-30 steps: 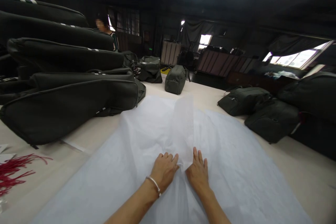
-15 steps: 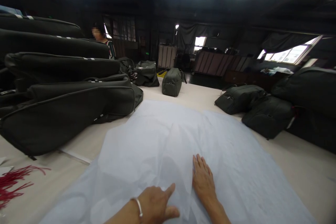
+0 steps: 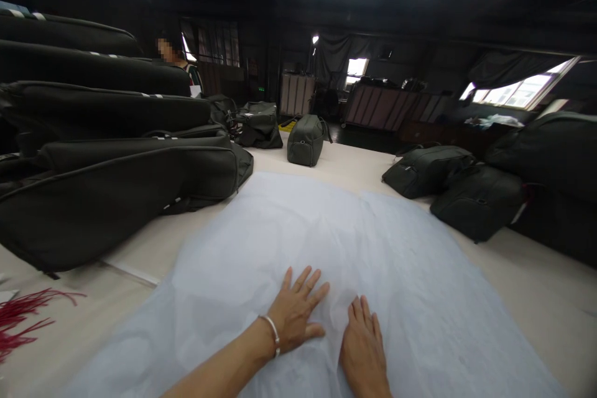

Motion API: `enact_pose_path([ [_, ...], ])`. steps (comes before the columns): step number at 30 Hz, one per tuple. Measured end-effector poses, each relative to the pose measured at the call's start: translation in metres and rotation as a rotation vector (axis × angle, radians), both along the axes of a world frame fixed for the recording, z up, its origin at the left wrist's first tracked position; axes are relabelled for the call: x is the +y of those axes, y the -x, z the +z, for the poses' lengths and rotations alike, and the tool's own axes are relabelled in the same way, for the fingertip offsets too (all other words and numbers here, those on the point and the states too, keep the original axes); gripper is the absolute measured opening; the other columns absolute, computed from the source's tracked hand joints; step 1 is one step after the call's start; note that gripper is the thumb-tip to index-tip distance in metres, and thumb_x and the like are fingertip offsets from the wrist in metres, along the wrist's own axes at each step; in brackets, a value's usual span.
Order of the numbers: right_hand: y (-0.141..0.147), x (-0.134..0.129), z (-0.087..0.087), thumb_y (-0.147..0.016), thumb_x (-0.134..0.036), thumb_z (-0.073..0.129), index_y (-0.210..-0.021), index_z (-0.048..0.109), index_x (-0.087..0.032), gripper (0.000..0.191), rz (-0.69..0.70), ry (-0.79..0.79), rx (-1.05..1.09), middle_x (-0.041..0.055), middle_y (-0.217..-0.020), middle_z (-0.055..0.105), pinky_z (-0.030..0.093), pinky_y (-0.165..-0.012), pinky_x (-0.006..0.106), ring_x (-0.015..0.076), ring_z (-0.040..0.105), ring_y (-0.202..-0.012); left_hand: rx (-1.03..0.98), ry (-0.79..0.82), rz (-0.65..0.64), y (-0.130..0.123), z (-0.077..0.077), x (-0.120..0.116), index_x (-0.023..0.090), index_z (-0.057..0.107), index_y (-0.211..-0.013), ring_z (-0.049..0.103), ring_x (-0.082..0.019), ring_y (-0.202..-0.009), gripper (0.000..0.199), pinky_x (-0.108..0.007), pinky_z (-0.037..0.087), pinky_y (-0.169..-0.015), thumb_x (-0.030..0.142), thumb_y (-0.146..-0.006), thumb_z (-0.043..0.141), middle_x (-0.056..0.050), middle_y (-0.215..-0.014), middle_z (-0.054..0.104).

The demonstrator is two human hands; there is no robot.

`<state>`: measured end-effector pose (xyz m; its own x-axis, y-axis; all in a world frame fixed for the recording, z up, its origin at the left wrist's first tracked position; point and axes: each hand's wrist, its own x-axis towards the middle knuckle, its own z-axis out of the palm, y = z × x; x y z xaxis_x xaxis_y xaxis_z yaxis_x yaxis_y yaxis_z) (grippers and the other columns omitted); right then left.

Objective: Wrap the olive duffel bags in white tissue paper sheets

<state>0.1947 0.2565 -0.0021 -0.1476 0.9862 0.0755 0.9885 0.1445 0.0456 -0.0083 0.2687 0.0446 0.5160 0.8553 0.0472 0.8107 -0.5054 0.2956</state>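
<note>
A thin, whitish, see-through sheet [image 3: 261,230], wrinkled and layered, is spread over the table in front of me. I cannot tell whether it is plastic or tissue paper. My left hand [image 3: 298,314], with a silver bracelet [image 3: 273,334] at the wrist, lies on the sheet with its fingers spread. Just right of it, my right hand [image 3: 364,345] rests on the sheet, its fingers stretched out side by side and its thumb hidden. Between the two hands a fold rises in the sheet.
Dark bags [image 3: 121,193] are piled high at the left. One upright dark bag [image 3: 305,142] stands at the far middle; more bags [image 3: 478,199] lie at the right. Red strings [image 3: 28,320] lie at the left edge of the pale table [image 3: 354,165]. A person [image 3: 177,59] is behind the pile.
My left hand has moved forward and spread flat on the sheet, from a pointing pose nearer me. My right hand has drawn slightly back. The view has tilted down a little.
</note>
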Motion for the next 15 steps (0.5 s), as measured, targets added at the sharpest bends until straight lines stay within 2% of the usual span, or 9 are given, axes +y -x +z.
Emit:
enact_pose_path([
  [2,-0.006,-0.013,-0.01,-0.086,-0.017,0.029,-0.139,0.049,-0.008,0.057,-0.033,-0.011,0.01,0.0112,-0.15,0.039,0.031,-0.112,0.054,0.0315,0.033,-0.141,0.007,0.062,0.075,0.003,-0.014,-0.001,0.036,0.011,-0.152,0.004,-0.037,-0.148,0.088,-0.075,0.006,-0.11,0.077,-0.082,0.045,-0.009,-0.161,0.011],
  [5,-0.011,-0.031,-0.023,-0.093,-0.032,0.026,-0.143,0.044,-0.009,0.058,-0.09,-0.046,0.045,0.0108,-0.152,0.037,0.031,-0.111,0.057,0.0322,0.033,-0.14,0.024,0.058,0.184,0.004,-0.027,-0.005,0.037,0.009,-0.152,-0.002,-0.037,-0.147,0.092,-0.076,-0.001,-0.109,0.081,-0.079,0.044,-0.008,-0.161,0.007],
  [9,-0.007,-0.047,-0.027,-0.096,-0.035,0.023,-0.143,0.044,-0.009,0.058,-0.124,-0.102,0.075,0.0131,-0.152,0.037,0.027,-0.113,0.057,0.0313,0.032,-0.141,0.059,0.068,0.282,-0.003,-0.029,-0.01,0.038,0.011,-0.152,-0.003,-0.038,-0.147,0.091,-0.076,-0.008,-0.106,0.081,-0.079,0.043,-0.007,-0.161,0.005],
  [15,-0.001,-0.049,-0.027,-0.093,-0.027,0.027,-0.139,0.048,-0.009,0.054,-0.116,-0.173,0.126,0.0152,-0.149,0.041,0.033,-0.109,0.059,0.0334,0.037,-0.138,0.101,0.118,0.357,-0.015,-0.026,-0.013,0.034,0.014,-0.152,-0.004,-0.04,-0.146,0.09,-0.077,-0.012,-0.103,0.078,-0.079,0.045,-0.01,-0.16,0.006],
])
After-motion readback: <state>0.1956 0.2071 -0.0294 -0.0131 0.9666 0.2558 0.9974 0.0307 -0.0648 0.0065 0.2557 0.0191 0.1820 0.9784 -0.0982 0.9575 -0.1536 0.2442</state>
